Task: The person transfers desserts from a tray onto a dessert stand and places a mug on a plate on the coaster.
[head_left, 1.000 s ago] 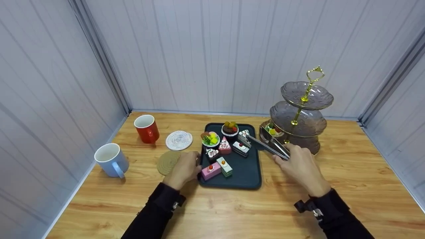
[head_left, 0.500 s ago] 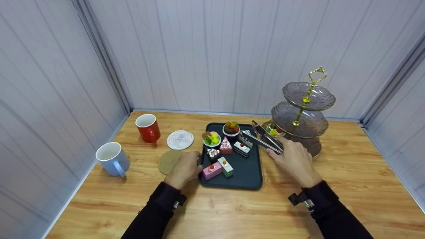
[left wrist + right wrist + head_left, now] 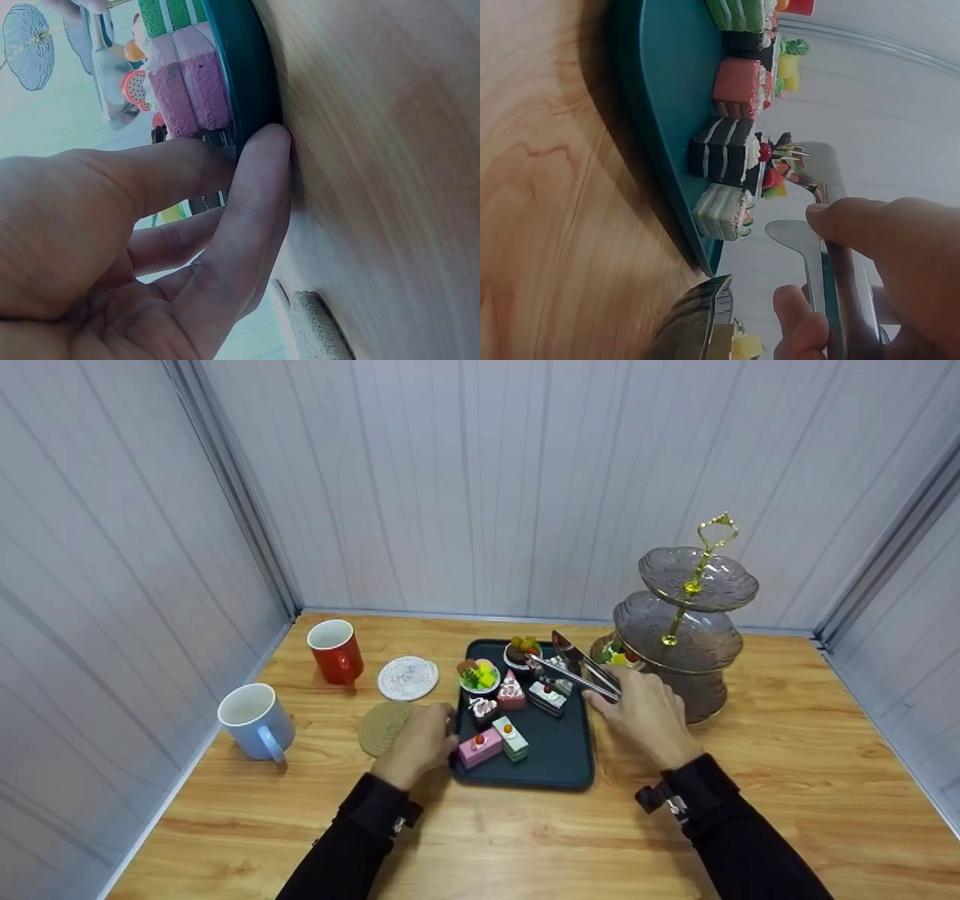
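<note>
Wood table (image 3: 525,847), broad near margin | left fingers (image 3: 259,165) pinch tray rim (image 3: 525,784) | right fingers (image 3: 799,322) hold spread tongs (image 3: 847,300)

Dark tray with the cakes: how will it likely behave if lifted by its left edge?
The tray looks rigid, its rim straight, so it probably won't bend. It would likely tip, since the left hand grips one side. The pink cake may slide on that smooth-looking surface.

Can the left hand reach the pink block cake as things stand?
Probably yes: the pink block cake sits right by the left hand, uncovered, though that hand pinches the tray and would need to let go.
</note>
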{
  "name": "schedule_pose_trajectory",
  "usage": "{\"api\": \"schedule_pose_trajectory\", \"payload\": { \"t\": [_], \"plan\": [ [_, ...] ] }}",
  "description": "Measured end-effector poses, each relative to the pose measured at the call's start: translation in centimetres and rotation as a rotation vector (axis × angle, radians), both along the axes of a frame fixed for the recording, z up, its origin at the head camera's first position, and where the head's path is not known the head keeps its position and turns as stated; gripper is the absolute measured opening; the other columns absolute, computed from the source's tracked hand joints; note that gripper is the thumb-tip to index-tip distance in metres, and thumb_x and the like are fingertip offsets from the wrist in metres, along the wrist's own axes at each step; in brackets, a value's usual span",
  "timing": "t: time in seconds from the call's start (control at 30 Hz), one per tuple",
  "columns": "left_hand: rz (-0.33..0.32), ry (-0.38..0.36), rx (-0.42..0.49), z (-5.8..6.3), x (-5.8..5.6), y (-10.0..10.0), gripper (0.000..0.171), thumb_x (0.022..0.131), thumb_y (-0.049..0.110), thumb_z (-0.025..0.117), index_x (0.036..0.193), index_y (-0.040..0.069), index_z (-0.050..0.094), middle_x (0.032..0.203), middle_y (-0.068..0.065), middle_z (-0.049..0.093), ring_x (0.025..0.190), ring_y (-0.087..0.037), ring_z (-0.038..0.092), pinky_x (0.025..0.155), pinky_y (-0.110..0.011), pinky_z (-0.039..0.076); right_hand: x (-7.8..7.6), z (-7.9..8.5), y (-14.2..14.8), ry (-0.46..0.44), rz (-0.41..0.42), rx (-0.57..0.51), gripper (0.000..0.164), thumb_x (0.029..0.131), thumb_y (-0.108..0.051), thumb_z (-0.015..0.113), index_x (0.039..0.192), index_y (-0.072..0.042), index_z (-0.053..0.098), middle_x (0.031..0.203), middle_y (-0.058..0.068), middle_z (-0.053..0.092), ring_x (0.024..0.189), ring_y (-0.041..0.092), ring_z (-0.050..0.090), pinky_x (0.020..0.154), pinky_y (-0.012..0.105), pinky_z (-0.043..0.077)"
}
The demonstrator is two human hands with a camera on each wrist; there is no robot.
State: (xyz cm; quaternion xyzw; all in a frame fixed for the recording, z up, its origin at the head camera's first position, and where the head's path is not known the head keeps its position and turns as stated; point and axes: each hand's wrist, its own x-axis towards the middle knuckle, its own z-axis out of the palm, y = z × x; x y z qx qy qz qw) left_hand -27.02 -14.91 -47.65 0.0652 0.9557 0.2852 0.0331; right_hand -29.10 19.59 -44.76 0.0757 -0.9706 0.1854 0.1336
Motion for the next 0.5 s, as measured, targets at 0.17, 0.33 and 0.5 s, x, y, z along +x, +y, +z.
{"api": "schedule_pose_trajectory", "payload": {
  "t": [0.17, 0.33, 0.5],
  "plan": [
    [0.0, -0.008, 0.014, 0.1, 0.0, 0.0, 0.032, 0.092, 0.002, 0.077, 0.123, -0.002, 0.072, 0.083, -0.006, 0.07, 0.075, -0.018, 0.065, 0.064, -0.031, 0.054, -0.7, -0.1, -0.6, -0.013, 0.005, -0.001, 0.064, 0.096, -0.058, 0.073, 0.146, -0.019, 0.065, 0.124, 0.024, 0.075, 0.097, 0.048, 0.074, 0.063, 0.06, 0.056],
    [-0.006, -0.001, 0.03, 0.1, 0.1, 0.0, 0.032, 0.092, 0.001, 0.077, 0.124, -0.003, 0.072, 0.083, -0.007, 0.07, 0.075, -0.019, 0.065, 0.063, -0.031, 0.054, -1.2, -0.1, -1.3, -0.027, 0.004, -0.006, 0.064, 0.095, -0.057, 0.074, 0.146, -0.02, 0.065, 0.125, 0.022, 0.075, 0.098, 0.046, 0.074, 0.064, 0.058, 0.056],
    [-0.017, 0.017, 0.041, 0.1, 0.3, -0.1, 0.031, 0.092, 0.001, 0.076, 0.123, -0.005, 0.072, 0.084, -0.006, 0.069, 0.076, -0.019, 0.064, 0.064, -0.032, 0.052, -1.7, -0.1, -1.9, -0.036, 0.014, -0.01, 0.065, 0.096, -0.056, 0.074, 0.146, -0.017, 0.065, 0.13, 0.021, 0.074, 0.102, 0.044, 0.074, 0.072, 0.061, 0.059]
  ]
}}
